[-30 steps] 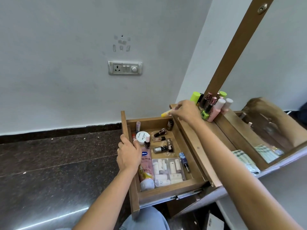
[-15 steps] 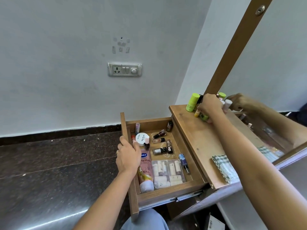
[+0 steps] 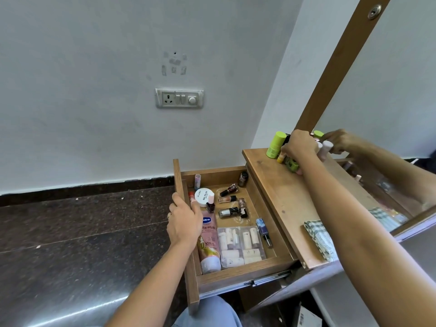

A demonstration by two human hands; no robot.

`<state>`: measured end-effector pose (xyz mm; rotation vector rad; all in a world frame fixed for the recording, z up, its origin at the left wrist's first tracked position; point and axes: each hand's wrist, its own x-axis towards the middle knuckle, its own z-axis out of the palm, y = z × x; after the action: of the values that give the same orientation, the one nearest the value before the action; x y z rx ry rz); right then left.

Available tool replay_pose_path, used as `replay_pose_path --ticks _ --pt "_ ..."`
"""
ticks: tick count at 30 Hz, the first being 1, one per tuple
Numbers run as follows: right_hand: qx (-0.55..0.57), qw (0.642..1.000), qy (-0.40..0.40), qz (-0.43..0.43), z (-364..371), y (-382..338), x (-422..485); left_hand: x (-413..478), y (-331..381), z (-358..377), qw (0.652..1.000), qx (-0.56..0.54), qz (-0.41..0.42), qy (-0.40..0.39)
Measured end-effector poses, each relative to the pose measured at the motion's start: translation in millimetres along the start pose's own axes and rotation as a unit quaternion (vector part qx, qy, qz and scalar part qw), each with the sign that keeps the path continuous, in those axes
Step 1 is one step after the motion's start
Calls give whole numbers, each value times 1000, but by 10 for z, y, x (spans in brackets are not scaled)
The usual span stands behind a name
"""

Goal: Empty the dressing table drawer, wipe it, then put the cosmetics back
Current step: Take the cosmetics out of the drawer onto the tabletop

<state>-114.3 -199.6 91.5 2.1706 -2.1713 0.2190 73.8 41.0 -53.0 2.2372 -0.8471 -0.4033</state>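
Lower centre, drawer (image 3: pixel 245 273): stands wide open with many small cosmetics lying in it; emptying looks barely begun.
left hand (image 3: pixel 185 220): at the drawer's front panel, left of centre; thumb inside, fingers curled over the outer face, gripping the wood.
right hand (image 3: pixel 299 146): upper right, down among bottles standing at the far end of the desk (image 3: pixel 290 201) by the mirror frame (image 3: pixel 330 67); fingers curled, seemingly pinching a small yellow stick (image 3: pixel 280 158) beside a lime-green tube (image 3: pixel 275 145).
lotion tube (image 3: pixel 209 241): lies along the drawer's left side, partly hidden by the left hand. Soft plastic, likely the heaviest item; take it round the middle.
nail polish bottles (image 3: pixel 228 212): several on their sides mid-drawer. Glass, small, smooth, prone to roll; pinch across body or cap, one or two at a time.
white jar (image 3: pixel 203 197): flat, rigid; grip across the lid rim.
clear sachet pack (image 3: pixel 240 244): floppy, light, slick; lift by an edge, support beneath.
checked cloth (image 3: pixel 318 237): folded at the desk's near edge, right of the drawer; probably for wiping.
risk: crowded bottles on the desk could topple at set-down.
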Motion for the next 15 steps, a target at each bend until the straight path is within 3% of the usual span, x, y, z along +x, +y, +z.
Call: replay_pose_path --ticks 5,8,11,15 --pt "-29 997 63 22 -115 -34 -59 3 5 -4 1000 -4 0 0" --pt "2 994 102 -36 -78 -262 -335 1 7 -6 1000 -5 1 -3" --pt "128 982 -1 -136 237 -676 -731 -3 4 -8 1000 -2 0 -3" --pt "190 943 -136 -237 793 -1178 -1052 -5 7 -14 1000 -4 -2 -6"
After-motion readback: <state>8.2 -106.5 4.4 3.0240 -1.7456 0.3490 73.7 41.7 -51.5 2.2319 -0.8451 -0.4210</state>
